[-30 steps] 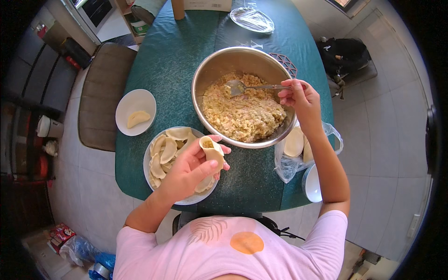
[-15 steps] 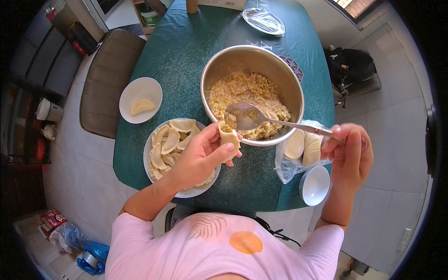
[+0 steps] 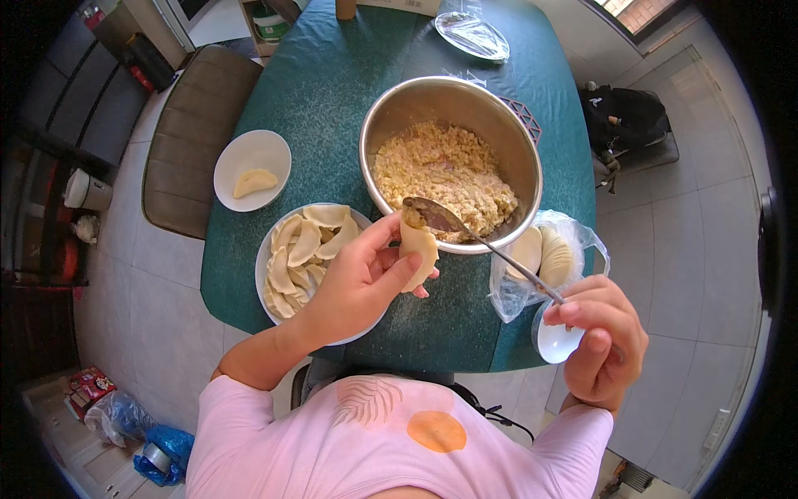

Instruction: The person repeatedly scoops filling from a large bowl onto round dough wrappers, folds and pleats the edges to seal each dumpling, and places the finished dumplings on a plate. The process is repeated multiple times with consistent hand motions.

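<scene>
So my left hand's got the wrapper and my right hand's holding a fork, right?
Not a fork: in the head view, the right hand holds a spoon. The left hand does hold the wrapper.

The left hand (image 3: 372, 270) curls in a loose cup while the right hand (image 3: 603, 337) pinches.

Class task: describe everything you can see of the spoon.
The spoon looks like grey metal, with an oval head and a long, thin handle. The right hand grips the handle near its end. From there it slants up and leftward, passing in front of the metal bowl's near rim in this view. Its tip is at the open top of the folded dough; whether they touch is unclear.
</scene>
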`<state>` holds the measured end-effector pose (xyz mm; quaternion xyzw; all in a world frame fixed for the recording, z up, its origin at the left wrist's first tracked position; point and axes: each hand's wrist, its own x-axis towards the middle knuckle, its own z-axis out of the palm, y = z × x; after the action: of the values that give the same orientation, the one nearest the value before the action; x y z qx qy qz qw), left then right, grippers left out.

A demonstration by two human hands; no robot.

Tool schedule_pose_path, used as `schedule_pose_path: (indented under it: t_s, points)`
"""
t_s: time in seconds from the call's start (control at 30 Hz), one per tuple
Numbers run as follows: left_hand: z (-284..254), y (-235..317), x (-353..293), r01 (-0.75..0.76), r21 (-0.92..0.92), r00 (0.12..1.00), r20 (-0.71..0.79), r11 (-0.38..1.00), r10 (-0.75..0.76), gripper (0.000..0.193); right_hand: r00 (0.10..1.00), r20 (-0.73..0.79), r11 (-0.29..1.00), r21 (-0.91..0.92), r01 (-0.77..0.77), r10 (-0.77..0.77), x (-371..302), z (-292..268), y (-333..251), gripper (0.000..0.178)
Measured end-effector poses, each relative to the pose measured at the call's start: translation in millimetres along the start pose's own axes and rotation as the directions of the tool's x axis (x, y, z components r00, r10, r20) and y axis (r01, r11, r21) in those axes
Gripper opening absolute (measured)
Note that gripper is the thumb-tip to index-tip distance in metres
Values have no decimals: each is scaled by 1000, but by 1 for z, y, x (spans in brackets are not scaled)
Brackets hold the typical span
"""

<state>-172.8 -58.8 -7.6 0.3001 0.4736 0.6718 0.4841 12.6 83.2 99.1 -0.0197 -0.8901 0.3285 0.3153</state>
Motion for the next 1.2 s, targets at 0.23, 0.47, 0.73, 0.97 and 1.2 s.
schedule_pose_path:
  t_s: [0.23,0.47,0.73,0.97,1.2]
  points:
    - [3,2,-1,-22,28,1000,-13,999,22,44,973,82,969,-105,224,-216,-3,6,-3,19]
    - [5,6,0,-25,34,999,-24,999,25,40,885,251,884,-162,438,-393,-2,7,-3,20]
    - [5,7,-1,-8,46,999,-42,999,10,42,845,275,826,-219,519,-458,-12,12,-1,20]
    - [4,6,1,-23,36,999,-22,999,24,44,898,168,874,-216,436,-406,-19,9,0,23]
    - [3,0,0,-33,-37,998,-52,999,31,45,999,-33,975,-222,-3,-4,-17,6,17,19]
